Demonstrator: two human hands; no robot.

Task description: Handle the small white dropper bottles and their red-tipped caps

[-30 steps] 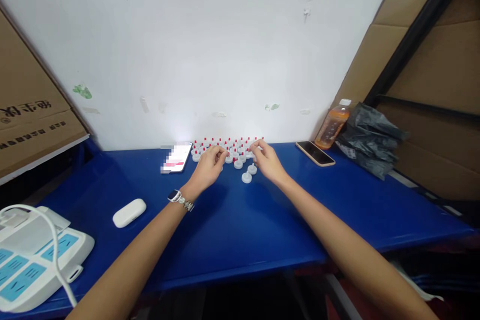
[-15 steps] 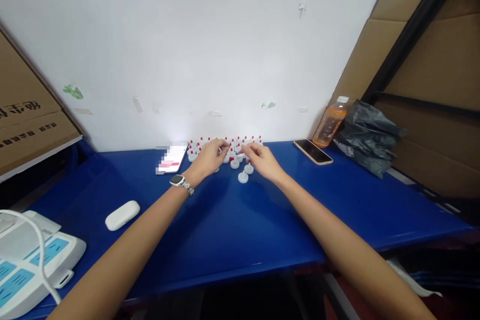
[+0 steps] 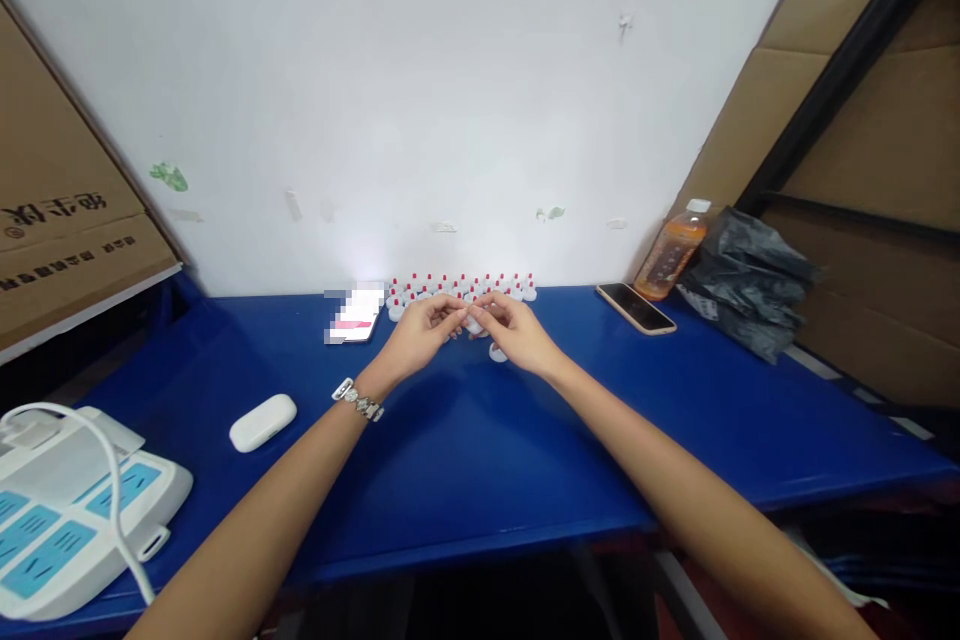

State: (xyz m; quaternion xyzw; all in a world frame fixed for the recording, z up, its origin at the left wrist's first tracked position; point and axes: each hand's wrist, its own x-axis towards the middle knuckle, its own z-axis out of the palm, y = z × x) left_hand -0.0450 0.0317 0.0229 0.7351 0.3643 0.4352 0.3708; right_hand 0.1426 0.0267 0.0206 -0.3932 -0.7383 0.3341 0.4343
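Table: smooth blue surface with a soft sheen.
Caps: small white plastic pieces with red tips.
Watch: shiny metal band.
Case: glossy white plastic.
Bottle: clear plastic.
Bag: crinkled black plastic.
Boxes: matt brown cardboard.
Wall: matt white, scuffed.

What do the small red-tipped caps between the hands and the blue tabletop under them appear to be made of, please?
The red-tipped caps look like moulded plastic: uniform white bases, red tips, a dull sheen. The blue tabletop looks glossy and smooth, showing soft reflections, perhaps painted metal or laminate; which one cannot be told.
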